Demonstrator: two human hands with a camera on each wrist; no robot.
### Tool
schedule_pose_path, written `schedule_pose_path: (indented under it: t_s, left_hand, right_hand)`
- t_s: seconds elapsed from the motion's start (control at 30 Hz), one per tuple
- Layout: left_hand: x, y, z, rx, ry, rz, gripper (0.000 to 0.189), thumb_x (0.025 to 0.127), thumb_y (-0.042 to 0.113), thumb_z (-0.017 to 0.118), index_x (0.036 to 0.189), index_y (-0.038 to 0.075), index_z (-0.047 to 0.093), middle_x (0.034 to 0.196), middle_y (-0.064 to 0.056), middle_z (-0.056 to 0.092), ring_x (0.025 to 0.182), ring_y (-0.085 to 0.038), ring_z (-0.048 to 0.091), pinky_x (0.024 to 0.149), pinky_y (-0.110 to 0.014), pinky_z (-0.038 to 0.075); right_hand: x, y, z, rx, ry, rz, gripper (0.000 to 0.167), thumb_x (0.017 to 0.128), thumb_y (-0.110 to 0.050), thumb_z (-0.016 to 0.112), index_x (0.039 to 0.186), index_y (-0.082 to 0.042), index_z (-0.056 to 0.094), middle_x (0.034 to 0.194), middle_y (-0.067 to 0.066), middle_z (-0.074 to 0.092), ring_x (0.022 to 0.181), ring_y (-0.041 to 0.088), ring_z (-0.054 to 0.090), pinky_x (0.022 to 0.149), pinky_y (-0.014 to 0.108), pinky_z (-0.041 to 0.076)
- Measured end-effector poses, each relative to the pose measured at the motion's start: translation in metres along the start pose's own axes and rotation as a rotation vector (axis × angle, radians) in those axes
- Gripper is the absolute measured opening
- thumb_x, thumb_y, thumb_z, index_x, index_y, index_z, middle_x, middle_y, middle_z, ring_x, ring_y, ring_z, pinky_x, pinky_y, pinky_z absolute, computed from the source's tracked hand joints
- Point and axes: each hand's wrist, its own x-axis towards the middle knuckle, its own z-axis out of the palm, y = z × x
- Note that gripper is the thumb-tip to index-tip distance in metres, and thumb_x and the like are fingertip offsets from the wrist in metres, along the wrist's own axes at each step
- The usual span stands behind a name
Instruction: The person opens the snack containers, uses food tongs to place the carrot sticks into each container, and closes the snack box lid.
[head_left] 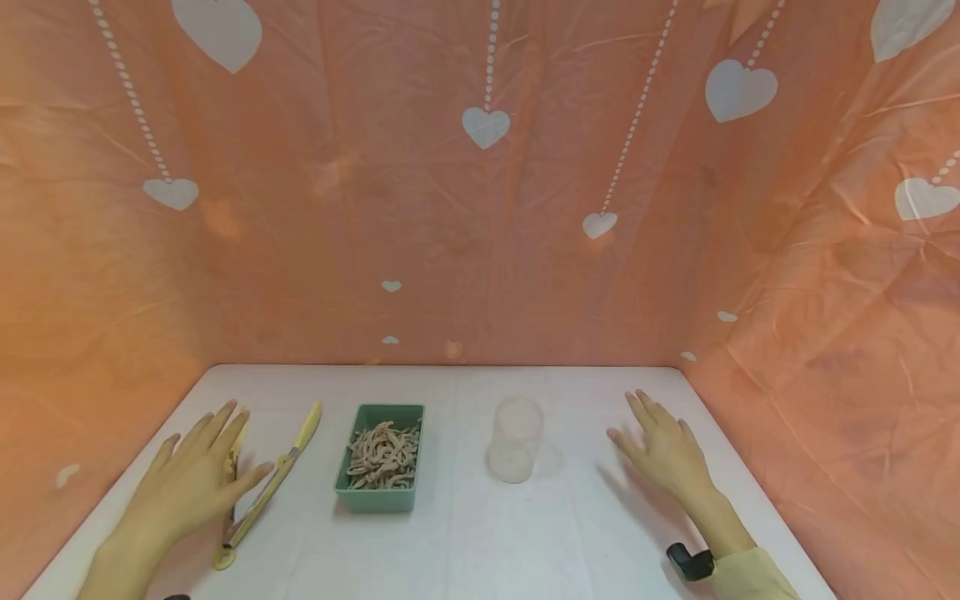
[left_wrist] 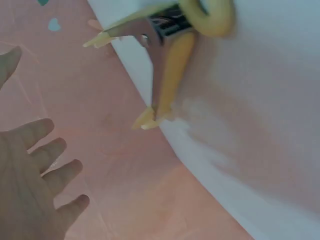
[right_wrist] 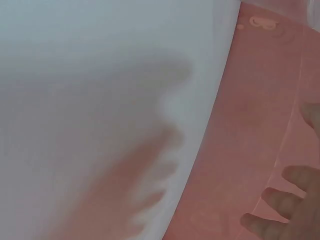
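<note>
My left hand (head_left: 183,483), fingers spread wide, partly covers yellow-tipped metal tongs (head_left: 258,502) lying splayed on a white table (head_left: 480,550). To their right sit a green tub (head_left: 378,500) of brownish strips (head_left: 384,454), then a clear cup (head_left: 516,437). Farther right, my right hand (head_left: 663,450) hovers, fingers apart, above its shadow.

The long yellow and silver tongs (left_wrist: 167,57) look like shiny metal with smooth plastic. The green box-shaped tub (head_left: 377,501) looks like smooth, matt plastic. The brown wiggly strips (head_left: 385,457) look dull and rough. The clear round cup (head_left: 516,442) looks smooth, plastic or glass, hard to tell. The orange heart-print sheet (head_left: 420,208) looks wrinkly and a bit shiny.
</note>
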Motion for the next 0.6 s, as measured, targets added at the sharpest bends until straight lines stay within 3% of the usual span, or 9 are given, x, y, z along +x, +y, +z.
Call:
schedule_pose_path:
  t_s: [0.17, 0.27, 0.47, 0.6]
  left_hand:
    - [0.007, 0.01, -0.003, -0.013, 0.149, 0.062, 0.076, 0.096, 0.048, 0.07, 0.143, -0.009, 0.052, 0.151, -0.031, 0.044, 0.132, -0.053, 0.045, 0.104, -0.071, 0.03]
    - [0.012, 0.018, -0.007, -0.033, 0.2, 0.08, 0.067, 0.095, 0.041, 0.073, 0.139, -0.006, 0.056, 0.148, -0.03, 0.047, 0.129, -0.053, 0.049, 0.102, -0.069, 0.034]
    - [0.026, 0.038, -0.012, -0.09, 0.307, 0.113, 0.058, 0.091, 0.027, 0.077, 0.136, -0.004, 0.06, 0.143, -0.027, 0.054, 0.124, -0.053, 0.053, 0.096, -0.07, 0.04]
    - [0.034, 0.059, -0.014, -0.158, 0.374, 0.108, 0.055, 0.092, 0.024, 0.076, 0.137, -0.003, 0.06, 0.14, -0.025, 0.057, 0.124, -0.05, 0.055, 0.093, -0.07, 0.042]
  right_hand:
    - [0.0, -0.004, -0.003, 0.093, 0.048, 0.044, 0.071, 0.102, -0.044, 0.063, 0.154, 0.001, 0.044, 0.156, 0.027, 0.045, 0.139, 0.051, 0.046, 0.109, 0.067, 0.037]
    - [-0.001, -0.009, -0.004, 0.168, 0.101, 0.06, 0.066, 0.102, -0.039, 0.065, 0.152, 0.0, 0.047, 0.152, 0.027, 0.05, 0.138, 0.049, 0.047, 0.108, 0.066, 0.039]
    - [0.002, -0.023, 0.0, 0.32, 0.296, 0.0, 0.056, 0.095, -0.019, 0.075, 0.143, 0.003, 0.056, 0.137, 0.026, 0.062, 0.117, 0.046, 0.064, 0.093, 0.063, 0.051]
    - [0.003, -0.032, 0.003, 0.434, 0.34, -0.014, 0.054, 0.094, -0.012, 0.076, 0.141, 0.005, 0.057, 0.135, 0.025, 0.064, 0.114, 0.045, 0.067, 0.088, 0.059, 0.055]
